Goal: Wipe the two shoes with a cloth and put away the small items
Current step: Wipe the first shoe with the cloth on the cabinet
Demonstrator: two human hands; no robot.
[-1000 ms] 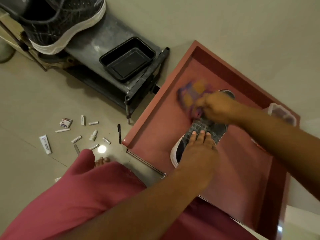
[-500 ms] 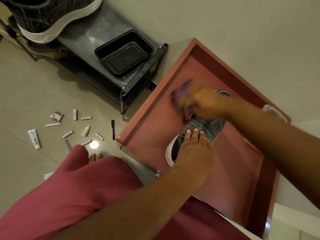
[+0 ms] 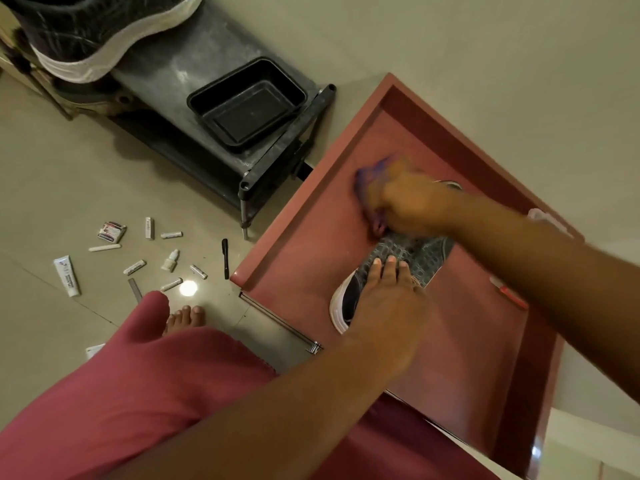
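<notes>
Grey shoe (image 3: 408, 252) under left fingers (image 3: 389, 268); right fingers (image 3: 391, 202) clutch cloth (image 3: 370, 181).

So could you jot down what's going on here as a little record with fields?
left hand: rests flat on the grey shoe, steadying it
right hand: grips the cloth, blurred
shoe's place: on the red table
second shoe: on the dark rack
black tray: on the rack, nothing seen inside
small items: scattered on the floor

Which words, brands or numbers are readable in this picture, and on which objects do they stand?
No text can be read.
White tube on the floor: dark print, too small.
Small box: coloured label, blurred.
White sticks: faint markings, illegible.
Dropper bottle: label too small.
</notes>
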